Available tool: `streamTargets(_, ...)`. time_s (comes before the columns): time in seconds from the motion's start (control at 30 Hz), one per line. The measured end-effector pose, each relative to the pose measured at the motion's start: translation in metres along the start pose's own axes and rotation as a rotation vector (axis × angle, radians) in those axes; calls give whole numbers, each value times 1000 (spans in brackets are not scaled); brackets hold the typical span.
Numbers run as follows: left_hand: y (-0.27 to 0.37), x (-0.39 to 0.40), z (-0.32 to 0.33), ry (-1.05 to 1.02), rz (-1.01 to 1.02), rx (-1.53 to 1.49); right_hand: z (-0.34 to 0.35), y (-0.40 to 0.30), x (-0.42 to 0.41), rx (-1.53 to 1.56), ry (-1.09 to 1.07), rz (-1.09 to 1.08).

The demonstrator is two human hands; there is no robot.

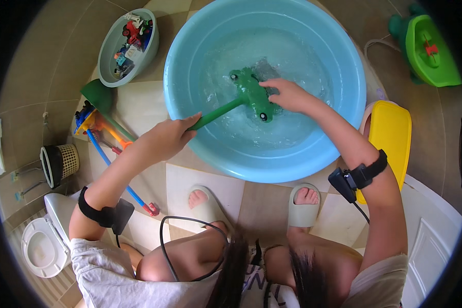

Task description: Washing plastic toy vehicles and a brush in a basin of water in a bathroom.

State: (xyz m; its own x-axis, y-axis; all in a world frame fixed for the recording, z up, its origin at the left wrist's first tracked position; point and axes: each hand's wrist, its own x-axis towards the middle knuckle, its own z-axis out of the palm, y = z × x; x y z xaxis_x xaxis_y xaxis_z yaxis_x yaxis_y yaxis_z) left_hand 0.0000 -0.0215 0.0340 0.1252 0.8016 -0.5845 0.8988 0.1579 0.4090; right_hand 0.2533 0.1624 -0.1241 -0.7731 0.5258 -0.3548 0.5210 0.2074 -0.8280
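Note:
A large round blue plastic tub holds water on the tiled floor in front of me. My left hand grips the green handle of a frog-headed plastic toy; its head, with two bulging black-and-white eyes, lies at the water. Close against the right side of that head is my right hand, fingers curled and apart at its edge. Whether the fingertips press on the head is hard to tell. A dark patch shows in the water just behind the head.
An oval basin of small toys stands back left, above long-handled toys on the floor. To the right are a yellow plastic lid and a green plastic basin. A toilet is lower left. A cable loops over my lap.

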Motion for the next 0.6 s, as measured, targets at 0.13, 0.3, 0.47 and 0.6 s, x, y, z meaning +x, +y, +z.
streamTargets(0.13, 20, 17, -4, -25, -66, 35, -5, 23, 24, 98, 288, 242)
streamTargets(0.3, 16, 44, 7, 14, -23, -23, -20, 52, 27, 656, 902, 515)
streamTargets(0.47, 17, 56, 13, 54, -12, -72, 9, -13, 9, 1470, 50, 429)
streamTargets(0.6, 7, 66, 22, 109, 37, -76, 26, -81, -10, 1340, -265, 305)
